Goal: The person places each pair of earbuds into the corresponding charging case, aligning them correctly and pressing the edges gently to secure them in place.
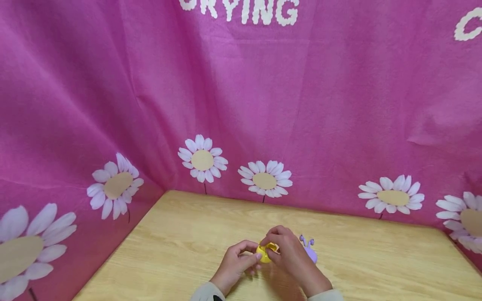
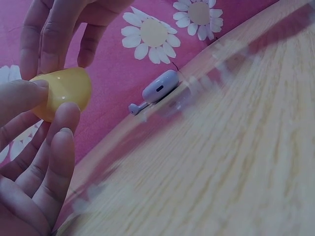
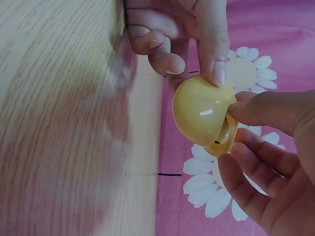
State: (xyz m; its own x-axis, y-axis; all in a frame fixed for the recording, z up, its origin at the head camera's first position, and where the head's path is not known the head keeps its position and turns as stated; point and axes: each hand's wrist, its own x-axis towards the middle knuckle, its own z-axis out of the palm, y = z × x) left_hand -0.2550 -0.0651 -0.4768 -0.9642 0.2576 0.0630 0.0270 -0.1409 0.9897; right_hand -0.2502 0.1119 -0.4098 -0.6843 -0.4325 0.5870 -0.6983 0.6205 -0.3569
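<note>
A glossy yellow earbud case (image 1: 265, 256) is held between both hands with its lid open. My left hand (image 1: 238, 263) grips its rounded body, thumb on the near side and fingers around the far side. From the other side my right hand (image 1: 290, 255) reaches in at the opening, the thumb (image 3: 246, 105) at the rim and fingertips beside the lid. Between body and lid shows a small yellow earbud (image 3: 224, 132) with a dark spot, partly hidden. I cannot tell whether the right fingers pinch the earbud or only the case.
Just beyond my right hand, a light purple earbud case (image 1: 311, 253) lies on the wooden table (image 1: 180, 238). Two purple earbuds (image 1: 310, 242) are beside it. A pink cloth (image 1: 320, 104) with printed daisies hangs behind the table and along its left side.
</note>
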